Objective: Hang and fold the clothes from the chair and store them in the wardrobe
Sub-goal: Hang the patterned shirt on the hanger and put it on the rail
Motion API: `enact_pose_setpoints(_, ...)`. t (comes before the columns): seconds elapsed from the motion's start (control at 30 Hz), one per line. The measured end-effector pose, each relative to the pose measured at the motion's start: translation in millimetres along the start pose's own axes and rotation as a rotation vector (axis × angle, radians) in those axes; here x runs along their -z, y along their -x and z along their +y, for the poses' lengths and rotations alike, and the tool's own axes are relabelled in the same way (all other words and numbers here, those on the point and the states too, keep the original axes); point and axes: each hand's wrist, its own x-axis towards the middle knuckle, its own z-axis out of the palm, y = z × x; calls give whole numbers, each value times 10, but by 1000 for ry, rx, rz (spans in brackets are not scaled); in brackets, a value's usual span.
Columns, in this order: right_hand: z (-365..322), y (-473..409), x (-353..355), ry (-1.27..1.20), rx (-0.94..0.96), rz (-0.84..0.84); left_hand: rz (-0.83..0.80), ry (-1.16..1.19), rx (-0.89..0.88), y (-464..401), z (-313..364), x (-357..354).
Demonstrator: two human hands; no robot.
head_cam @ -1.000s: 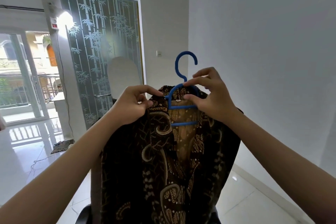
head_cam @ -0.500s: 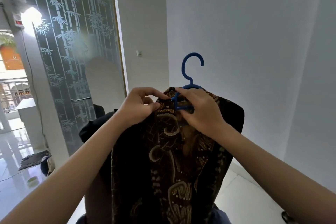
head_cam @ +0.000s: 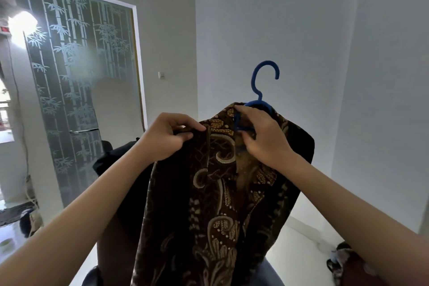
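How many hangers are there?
1. A blue hanger sits inside the collar of the brown batik shirt, gripped by the right hand. More could be hidden out of view.

A single head-worn wide-angle view looks forward, slightly downward, close over both forearms toward a white room corner (head_cam: pixel 196 53) and frosted bamboo-patterned glass door (head_cam: pixel 76 81).
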Motion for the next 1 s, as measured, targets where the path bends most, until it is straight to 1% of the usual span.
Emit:
enact_pose_setpoints(0.07,-171,98,181,-117,-85,-6,-6,34,-15,129,217,-26)
enact_pose_setpoints(0.17,-419,245,514,-339,-229,-43,-31,96,12,345,499,-57)
enact_pose_setpoints(0.23,-615,423,710,-404,-284,-24,-68,115,24,503,661,-95)
enact_pose_setpoints(0.4,-1086,860,976,-327,-260,-12,-118,184,38,888,1005,-128)
enact_pose_setpoints(0.57,-1397,987,1180,-266,-286,8,-175,320,72,1253,1156,-13)
enact_pose_setpoints(0.63,-1538,1020,1272,-212,-290,1,-229,336,45,1376,1164,71)
enact_pose_setpoints(0.7,-1688,1053,1366,-179,-306,-10,-322,354,22,1510,1155,167)
enact_pose_setpoints(0.8,-1931,1092,1511,-113,-351,-25,-434,406,37,1704,1141,326)
enact_pose_setpoints(0.9,-2214,1130,1656,-42,-403,-41,-457,448,86,1912,1121,491)
enact_pose_setpoints(1.0,-2533,1202,1784,21,-445,-53,-458,450,73,2096,1118,548)
